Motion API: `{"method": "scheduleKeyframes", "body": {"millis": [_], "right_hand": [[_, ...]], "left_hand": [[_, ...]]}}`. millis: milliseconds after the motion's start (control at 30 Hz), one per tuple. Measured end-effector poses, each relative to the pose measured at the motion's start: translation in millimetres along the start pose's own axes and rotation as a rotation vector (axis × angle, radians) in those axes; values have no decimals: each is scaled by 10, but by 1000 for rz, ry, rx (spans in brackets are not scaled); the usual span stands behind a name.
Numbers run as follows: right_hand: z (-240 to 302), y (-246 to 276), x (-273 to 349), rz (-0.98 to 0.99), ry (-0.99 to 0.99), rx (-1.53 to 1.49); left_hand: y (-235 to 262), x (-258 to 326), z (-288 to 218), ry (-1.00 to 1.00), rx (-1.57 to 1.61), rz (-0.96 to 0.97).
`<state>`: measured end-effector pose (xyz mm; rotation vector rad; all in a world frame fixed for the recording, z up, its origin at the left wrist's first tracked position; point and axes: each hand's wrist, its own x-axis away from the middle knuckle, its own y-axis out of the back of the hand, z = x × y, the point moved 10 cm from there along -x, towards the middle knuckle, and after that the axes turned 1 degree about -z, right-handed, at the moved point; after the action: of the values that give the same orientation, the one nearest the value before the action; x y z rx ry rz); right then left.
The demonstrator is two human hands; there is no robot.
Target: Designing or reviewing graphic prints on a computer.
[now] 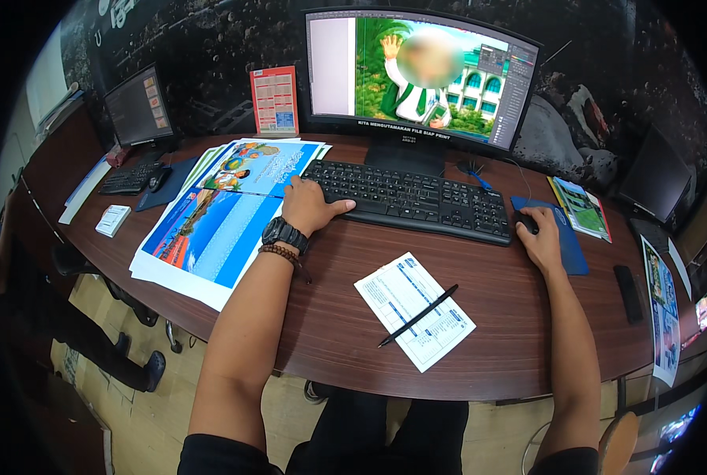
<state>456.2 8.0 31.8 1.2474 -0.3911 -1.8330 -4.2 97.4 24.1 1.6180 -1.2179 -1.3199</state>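
My left hand (312, 207) rests at the left end of a black keyboard (421, 199), thumb stretched out along its near edge. Its other fingers are partly hidden behind the hand but hold nothing that I can see. A black watch (283, 236) and a beaded bracelet sit on that wrist. On a blue mouse pad (573, 252), my right hand (542, 244) is curled over a dark mouse (527, 223). Behind the keyboard stands a curved monitor (333, 67), its screen filled with an illustration of a waving figure before a building.
Between my forearms a printed form (397, 289) lies under a black pen (421, 313). Large colour prints (203, 237) are stacked left. A red desk calendar (275, 99) stands behind them. Farther left is another monitor (137, 104); a person's leg (108, 356) shows beside the desk.
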Motion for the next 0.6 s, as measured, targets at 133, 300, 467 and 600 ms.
{"method": "scheduleKeyframes", "body": {"millis": [133, 300, 467, 600], "right_hand": [[0, 5, 2, -4, 7, -2], [-2, 3, 1, -8, 10, -12], [17, 4, 1, -2, 3, -13], [15, 15, 3, -2, 13, 3]], "left_hand": [[2, 1, -8, -1, -3, 13], [-6, 1, -6, 3, -1, 18], [7, 7, -5, -4, 5, -1], [13, 14, -24, -3, 10, 13]]}}
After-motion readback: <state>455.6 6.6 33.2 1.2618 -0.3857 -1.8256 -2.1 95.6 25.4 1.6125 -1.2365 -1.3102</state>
